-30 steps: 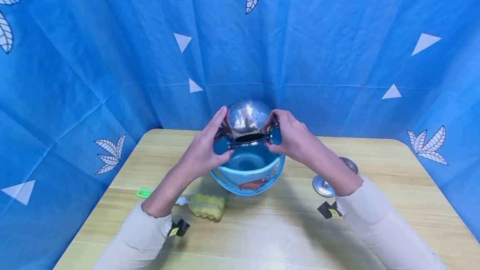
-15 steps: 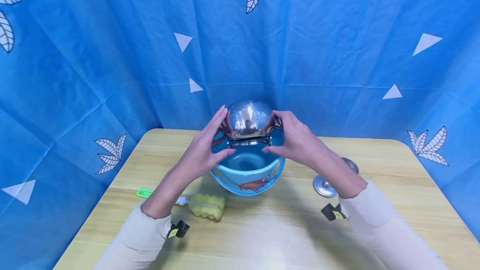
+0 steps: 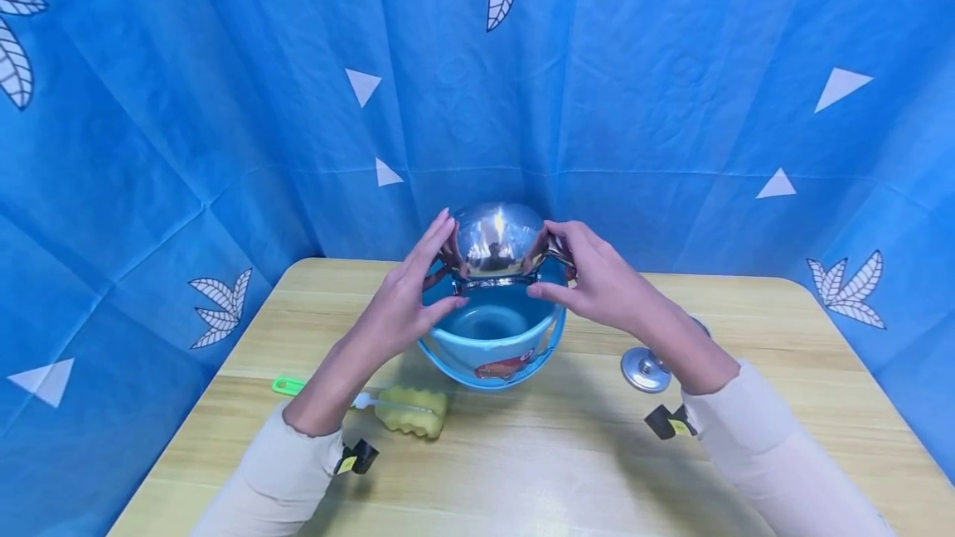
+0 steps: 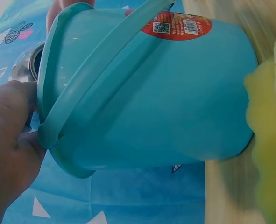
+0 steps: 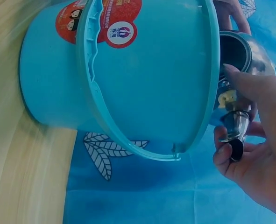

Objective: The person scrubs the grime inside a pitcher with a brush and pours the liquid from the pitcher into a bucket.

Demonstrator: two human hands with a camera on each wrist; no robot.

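Note:
A shiny steel teapot (image 3: 498, 240) is tipped over above a light blue bucket (image 3: 477, 352). Its round mouth, turned down toward the bucket, shows in the right wrist view beside the rim. My left hand (image 3: 403, 297) holds the pot's left side, fingers up along the wall and thumb low by the rim. On the other side my right hand (image 3: 608, 284) grips the pot, its fingers curled around the short spout (image 5: 236, 126). In the left wrist view the bucket hides most of the teapot (image 4: 22, 67). Whether anything pours out cannot be seen.
A yellow sponge (image 3: 412, 411) on a stick with a green handle (image 3: 288, 385) lies front left on the wooden table (image 3: 537, 471). A metal lid (image 3: 645, 370) with a knob is at the right, near a partly hidden metal piece. A blue curtain (image 3: 634, 106) closes the back.
The teapot has tipped further, so its dark mouth no longer shows in the head view. My right hand has shifted slightly right along the spout side. My left hand has barely moved.

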